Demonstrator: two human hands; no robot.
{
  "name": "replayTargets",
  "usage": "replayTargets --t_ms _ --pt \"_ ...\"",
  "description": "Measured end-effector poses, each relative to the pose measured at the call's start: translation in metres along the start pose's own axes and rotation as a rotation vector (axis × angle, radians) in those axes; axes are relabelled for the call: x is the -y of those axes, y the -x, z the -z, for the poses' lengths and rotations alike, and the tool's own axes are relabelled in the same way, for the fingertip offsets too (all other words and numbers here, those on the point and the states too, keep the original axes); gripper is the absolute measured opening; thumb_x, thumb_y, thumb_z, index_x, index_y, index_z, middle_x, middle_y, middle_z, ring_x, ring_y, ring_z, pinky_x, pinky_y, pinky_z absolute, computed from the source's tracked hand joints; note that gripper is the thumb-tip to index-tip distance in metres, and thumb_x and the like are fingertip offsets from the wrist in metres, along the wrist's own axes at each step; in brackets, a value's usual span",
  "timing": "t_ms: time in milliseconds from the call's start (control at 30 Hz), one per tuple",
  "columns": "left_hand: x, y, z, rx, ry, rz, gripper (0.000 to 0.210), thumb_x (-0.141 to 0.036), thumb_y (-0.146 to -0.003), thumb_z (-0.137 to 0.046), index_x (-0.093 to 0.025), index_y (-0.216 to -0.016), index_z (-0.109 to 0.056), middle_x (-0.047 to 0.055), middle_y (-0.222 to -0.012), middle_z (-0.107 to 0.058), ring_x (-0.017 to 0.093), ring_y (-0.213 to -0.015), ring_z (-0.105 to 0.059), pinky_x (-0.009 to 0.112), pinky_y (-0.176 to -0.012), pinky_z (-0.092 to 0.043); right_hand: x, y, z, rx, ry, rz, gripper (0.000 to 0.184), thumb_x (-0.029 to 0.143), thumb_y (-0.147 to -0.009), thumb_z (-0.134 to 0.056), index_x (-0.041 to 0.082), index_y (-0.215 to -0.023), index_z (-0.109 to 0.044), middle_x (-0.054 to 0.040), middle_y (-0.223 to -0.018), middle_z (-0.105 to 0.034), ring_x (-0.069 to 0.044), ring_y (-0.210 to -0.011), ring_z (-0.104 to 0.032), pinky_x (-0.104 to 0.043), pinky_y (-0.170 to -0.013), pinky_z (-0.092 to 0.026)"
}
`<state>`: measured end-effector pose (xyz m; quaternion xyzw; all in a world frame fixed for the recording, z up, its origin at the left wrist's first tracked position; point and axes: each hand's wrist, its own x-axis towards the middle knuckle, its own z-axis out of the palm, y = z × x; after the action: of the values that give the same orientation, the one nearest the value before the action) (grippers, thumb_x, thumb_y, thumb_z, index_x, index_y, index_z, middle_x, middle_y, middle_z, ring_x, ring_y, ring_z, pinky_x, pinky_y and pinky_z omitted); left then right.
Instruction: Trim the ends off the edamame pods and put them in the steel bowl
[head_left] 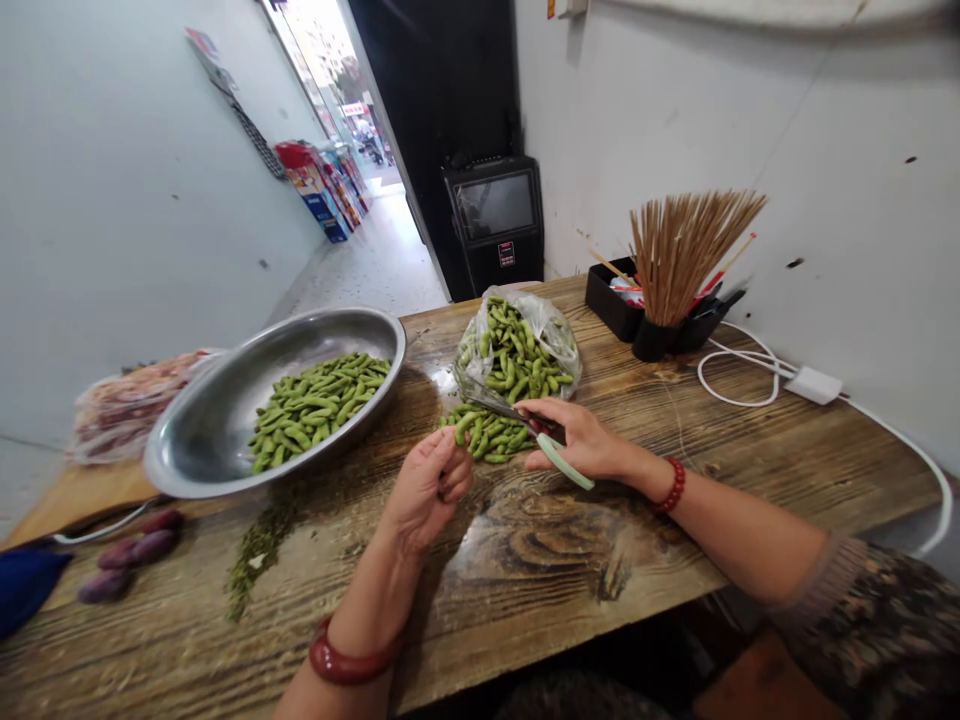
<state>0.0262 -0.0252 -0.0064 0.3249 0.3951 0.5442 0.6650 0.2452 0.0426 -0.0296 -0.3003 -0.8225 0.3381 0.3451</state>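
Note:
Between the thumb and fingers of my left hand (433, 485) a green soybean pod (463, 428) is pinched. My right hand (577, 440) grips scissors (561, 462) with pale green handles; the blades point left, close to the pod. Whether the blades touch it I cannot tell. Just behind both hands, loose pods (491, 440) lie on the wooden table (525, 560). They spill from an open clear plastic bag (559, 345) full of pods. To the left stands a wide metal basin (225, 400), with many pods heaped on its right side.
Trimmed green scraps (259, 560) lie in front of the basin, near several purplish-red bulbs (131, 550). A bag of pinkish food (135, 405) sits behind it. Skewers (686, 250) in a black holder, a black box (611, 300) and a white cable (750, 380) occupy the right rear.

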Motion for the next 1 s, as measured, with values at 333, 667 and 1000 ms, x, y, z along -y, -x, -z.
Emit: replayTargets --t_ms 333,667,1000 --pt "0.005 0.002 -0.007 -0.01 -0.04 0.013 0.032 -0.036 -0.077 -0.072 -0.016 -0.071 -0.048 -0.01 -0.054 -0.027 0.002 -0.042 -0.02 0.013 -0.038 -0.019 0.0 0.003 -0.004 0.021 0.019 0.067 0.057 0.045 -0.07 -0.077 0.016 -0.116 -0.063 -0.0047 -0.088 -0.065 -0.014 -0.071 -0.057 -0.026 -0.066 -0.049" --pt "0.012 0.001 -0.004 -0.118 -0.318 -0.102 0.027 -0.035 -0.071 -0.075 -0.014 -0.087 -0.068 -0.007 -0.05 -0.037 0.004 -0.042 -0.024 0.019 -0.041 -0.019 0.0 0.009 -0.003 0.075 0.168 0.164 0.055 0.044 -0.076 -0.073 0.017 -0.122 -0.06 -0.0052 -0.087 -0.063 -0.015 -0.073 -0.057 -0.026 -0.067 -0.046" --pt "0.009 0.004 -0.014 -0.108 -0.569 -0.156 0.018 -0.035 -0.074 -0.072 -0.016 -0.075 -0.072 -0.003 -0.049 -0.045 0.01 -0.05 -0.036 0.021 -0.046 -0.026 0.004 0.008 -0.002 0.109 0.187 0.168 0.066 0.045 -0.072 -0.076 0.017 -0.127 -0.054 -0.0089 -0.101 -0.062 -0.019 -0.085 -0.058 -0.03 -0.075 -0.048"
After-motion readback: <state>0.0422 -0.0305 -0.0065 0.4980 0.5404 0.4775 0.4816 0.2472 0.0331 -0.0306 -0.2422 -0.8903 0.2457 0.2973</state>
